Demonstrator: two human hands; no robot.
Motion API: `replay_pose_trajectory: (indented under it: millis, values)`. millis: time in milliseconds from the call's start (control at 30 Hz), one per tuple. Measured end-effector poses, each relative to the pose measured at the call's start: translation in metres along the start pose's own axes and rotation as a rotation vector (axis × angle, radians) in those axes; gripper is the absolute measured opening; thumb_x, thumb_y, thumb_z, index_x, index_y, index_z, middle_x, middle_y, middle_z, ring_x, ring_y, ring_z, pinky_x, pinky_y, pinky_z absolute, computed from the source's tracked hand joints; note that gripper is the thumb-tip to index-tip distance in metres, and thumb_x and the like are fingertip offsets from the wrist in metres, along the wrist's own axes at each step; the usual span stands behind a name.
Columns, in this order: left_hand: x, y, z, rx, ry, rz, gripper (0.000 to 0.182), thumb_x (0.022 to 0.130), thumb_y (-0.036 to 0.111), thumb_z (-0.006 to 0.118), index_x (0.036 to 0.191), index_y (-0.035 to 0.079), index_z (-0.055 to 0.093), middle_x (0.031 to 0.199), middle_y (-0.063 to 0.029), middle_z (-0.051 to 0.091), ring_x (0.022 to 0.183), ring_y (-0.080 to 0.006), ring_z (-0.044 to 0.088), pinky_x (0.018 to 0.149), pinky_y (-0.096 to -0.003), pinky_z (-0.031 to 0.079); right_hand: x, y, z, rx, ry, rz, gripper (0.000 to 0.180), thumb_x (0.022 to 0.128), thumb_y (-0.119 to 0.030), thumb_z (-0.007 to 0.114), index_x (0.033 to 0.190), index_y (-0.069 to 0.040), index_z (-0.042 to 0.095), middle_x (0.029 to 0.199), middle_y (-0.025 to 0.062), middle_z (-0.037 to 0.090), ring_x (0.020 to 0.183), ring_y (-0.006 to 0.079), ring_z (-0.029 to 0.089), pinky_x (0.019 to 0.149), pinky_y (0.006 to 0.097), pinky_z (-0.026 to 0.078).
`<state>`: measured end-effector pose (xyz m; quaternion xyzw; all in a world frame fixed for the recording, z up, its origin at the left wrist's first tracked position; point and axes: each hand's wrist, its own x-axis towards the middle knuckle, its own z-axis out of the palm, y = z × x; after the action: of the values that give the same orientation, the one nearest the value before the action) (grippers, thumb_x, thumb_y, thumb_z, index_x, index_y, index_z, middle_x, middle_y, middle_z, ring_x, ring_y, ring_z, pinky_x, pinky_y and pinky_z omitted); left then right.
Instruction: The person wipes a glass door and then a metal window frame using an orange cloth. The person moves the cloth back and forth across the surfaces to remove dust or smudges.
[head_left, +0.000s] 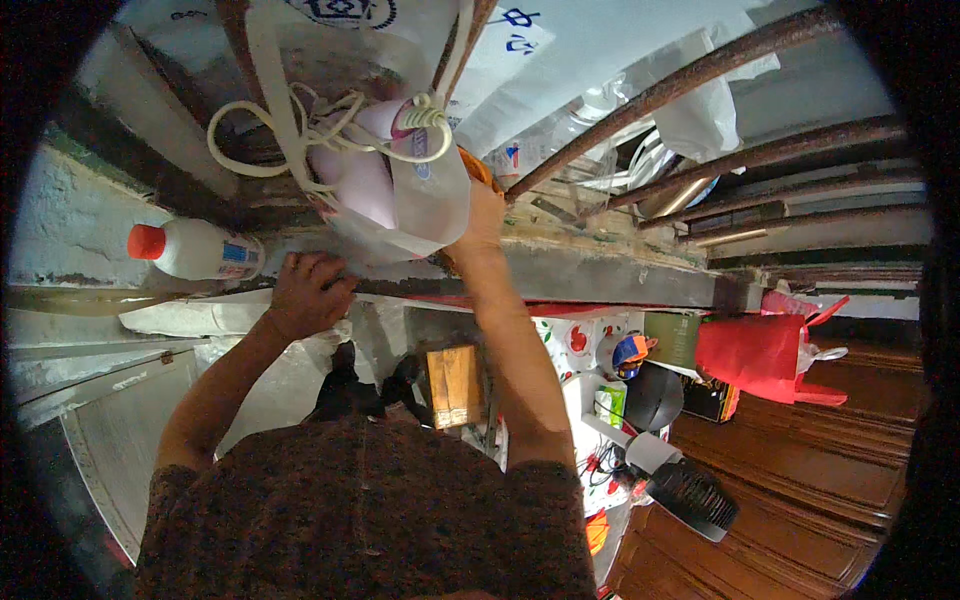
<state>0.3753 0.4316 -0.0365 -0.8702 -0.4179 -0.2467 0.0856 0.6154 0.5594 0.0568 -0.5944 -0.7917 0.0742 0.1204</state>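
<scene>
A translucent plastic container (439, 199) hangs in front of the window bars at top centre, by a pale strap (274, 75). In it sits a pale pink appliance (352, 180), which looks like a hair dryer, with its looped white cord (247, 139). My right hand (480, 217) reaches up at the container's right side, its fingers largely hidden. Beside that hand shows part of an orange object (478, 169); whether I grip it is unclear. My left hand (311, 289) rests on the ledge (600, 277), fingers loosely bent, holding nothing. Left of it is a white bottle (202, 247) with a red cap.
Rusty bars (675, 97) cross the upper right, with plastic bags (694, 112) behind them. Below right, a fruit-patterned tablecloth (577, 337) bears several items, including a black-and-white appliance (690, 495). A red bag (750, 356) stands farther right. A wooden piece (452, 382) lies below the ledge.
</scene>
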Motion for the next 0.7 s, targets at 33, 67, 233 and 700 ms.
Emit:
replay_pose_trajectory:
  millis: [33, 67, 233, 700]
  values:
    - [0.001, -0.001, -0.002, 0.01, -0.003, 0.003, 0.032, 0.074, 0.031, 0.076, 0.103, 0.02, 0.068, 0.111, -0.005, 0.055, 0.105, -0.0275, 0.052, 0.083, -0.0482, 0.04, -0.005, 0.011, 0.002, -0.036, -0.041, 0.019, 0.015, 0.083, -0.017, 0.063, 0.092, -0.007, 0.071, 0.091, 0.0175, 0.071, 0.084, 0.035, 0.071, 0.072, 0.0457, 0.057]
    - [0.002, -0.001, -0.004, 0.021, -0.006, 0.005, 0.031, 0.074, 0.031, 0.076, 0.102, 0.02, 0.068, 0.111, -0.005, 0.056, 0.106, -0.0274, 0.052, 0.083, -0.0482, 0.04, -0.011, 0.027, 0.01, -0.072, -0.083, 0.038, 0.021, 0.083, -0.02, 0.064, 0.099, -0.007, 0.068, 0.095, 0.0174, 0.07, 0.084, 0.0365, 0.07, 0.071, 0.0472, 0.056]
    - [-0.003, -0.001, 0.007, -0.004, -0.003, -0.015, 0.028, 0.076, 0.032, 0.076, 0.1, 0.02, 0.069, 0.111, -0.0053, 0.056, 0.106, -0.0274, 0.052, 0.084, -0.0484, 0.041, -0.033, 0.044, 0.002, -0.007, -0.023, 0.061, 0.031, 0.083, -0.023, 0.065, 0.109, -0.006, 0.064, 0.105, 0.0181, 0.067, 0.087, 0.0382, 0.068, 0.072, 0.0496, 0.054]
    - [-0.003, -0.001, 0.001, 0.005, -0.018, -0.028, 0.033, 0.075, 0.029, 0.075, 0.106, 0.019, 0.067, 0.111, -0.0051, 0.056, 0.107, -0.0265, 0.053, 0.085, -0.0497, 0.041, -0.077, 0.062, 0.004, 0.014, 0.175, -0.027, 0.03, 0.076, -0.014, 0.072, 0.106, -0.011, 0.067, 0.114, 0.0055, 0.067, 0.087, 0.0314, 0.069, 0.07, 0.0436, 0.057]
